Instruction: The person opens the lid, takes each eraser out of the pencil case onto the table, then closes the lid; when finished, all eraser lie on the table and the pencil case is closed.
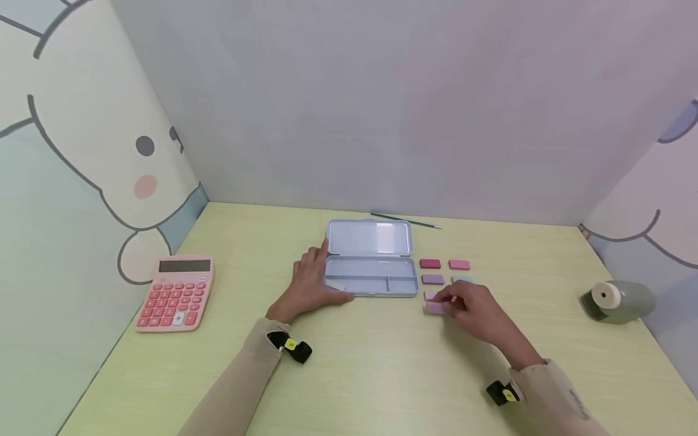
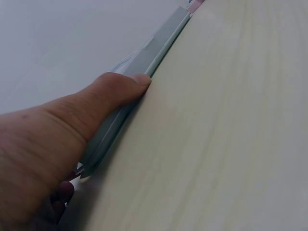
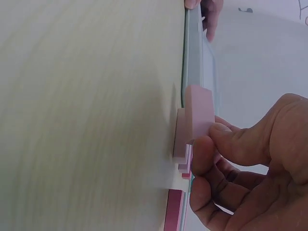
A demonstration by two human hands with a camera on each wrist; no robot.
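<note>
An open pale blue pencil case (image 1: pixel 372 267) lies on the table with its lid tilted back. My left hand (image 1: pixel 312 283) holds its left end, thumb along the front edge and fingers at the left side. Inside, a small white block (image 1: pixel 335 284) sits in the front left compartment. My right hand (image 1: pixel 473 309) pinches a lilac-pink eraser-like block (image 3: pixel 199 113) between thumb and fingertips, just right of the case. Several similar blocks lie in two columns beyond it, among them a dark pink block (image 1: pixel 430 264), a pink block (image 1: pixel 459 264) and a purple block (image 1: pixel 432 279).
A dark green pencil (image 1: pixel 403 219) lies behind the case, near the back wall. At the far left is a pink calculator (image 1: pixel 177 295). A grey-green object with a round pale end (image 1: pixel 618 300) stands at the right table edge.
</note>
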